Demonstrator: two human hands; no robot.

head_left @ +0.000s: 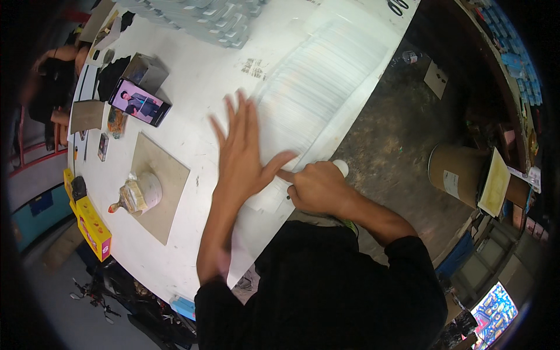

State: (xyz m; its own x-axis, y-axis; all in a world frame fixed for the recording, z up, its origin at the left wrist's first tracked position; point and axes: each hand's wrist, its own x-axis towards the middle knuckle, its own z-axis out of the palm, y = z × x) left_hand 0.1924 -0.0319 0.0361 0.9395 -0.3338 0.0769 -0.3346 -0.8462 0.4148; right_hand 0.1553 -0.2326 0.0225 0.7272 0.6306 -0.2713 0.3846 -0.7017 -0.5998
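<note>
A long row of thin, pale, overlapping sheets (318,84) lies fanned along the table's right side. My left hand (238,149) is spread open over the near left edge of this row, its fingers slightly blurred. Close beside its thumb, my right hand (318,188) is curled with the index finger pointing left at the sheets' near end. What the right fingers hold, if anything, is hidden. A small white round thing (341,168) shows just behind the right hand; I cannot tell whether it touches it.
On the white table (201,76) a phone (140,103) leans against a box. A messy tub with a brush (143,193) stands on a grey board (169,219). Grey plastic pieces (224,26) are piled at the back, scissors (398,7) at the far corner. A brown drum (458,175) stands right.
</note>
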